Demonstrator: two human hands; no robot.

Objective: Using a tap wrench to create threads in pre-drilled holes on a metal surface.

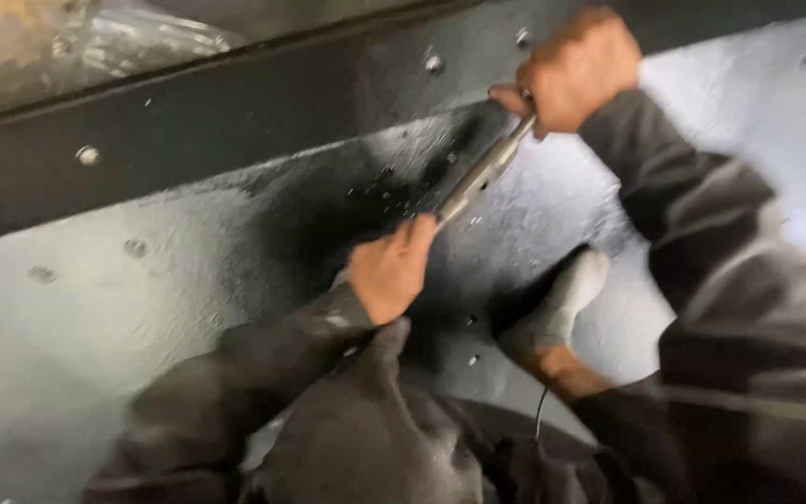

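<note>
A long flat metal tool (479,174), like a wrench, runs slantwise between both hands over a grey painted metal surface (142,299). My left hand (390,271) grips its lower end. My right hand (578,67) is closed around its upper end, close to a dark steel beam (235,112) studded with bolts. Both arms wear dark sleeves. The frame is blurred, so the tool's head is hidden under my right hand.
Round bolt heads (88,155) dot the beam and the grey surface. A foot in a pale sock (560,308) rests on the surface below the tool. Crumpled clear plastic (132,37) lies at the top left. A thin cable (541,411) hangs near my lap.
</note>
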